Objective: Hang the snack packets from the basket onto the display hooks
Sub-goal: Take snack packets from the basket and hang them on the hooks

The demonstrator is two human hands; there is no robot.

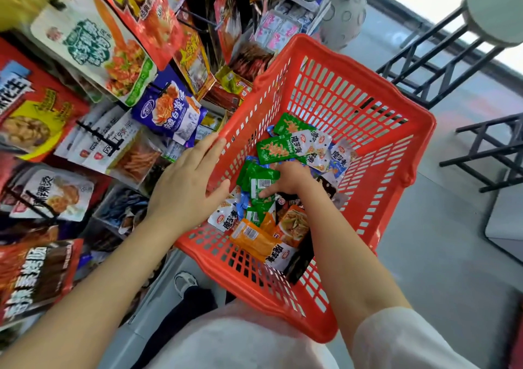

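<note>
Plenty left to hang: the red slotted plastic basket is full of small green, white and orange snack packets. Left hand grips its nine-o'clock rim; right hand pinches a green one mid-pile.

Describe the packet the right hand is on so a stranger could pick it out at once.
Find the red basket beside the snack rack; packets lie heaped on its floor. In the middle of the heap, the right hand lies on a green packet. Unlike the green packets farther back, it lies back-up, showing a white barcode label.
</note>
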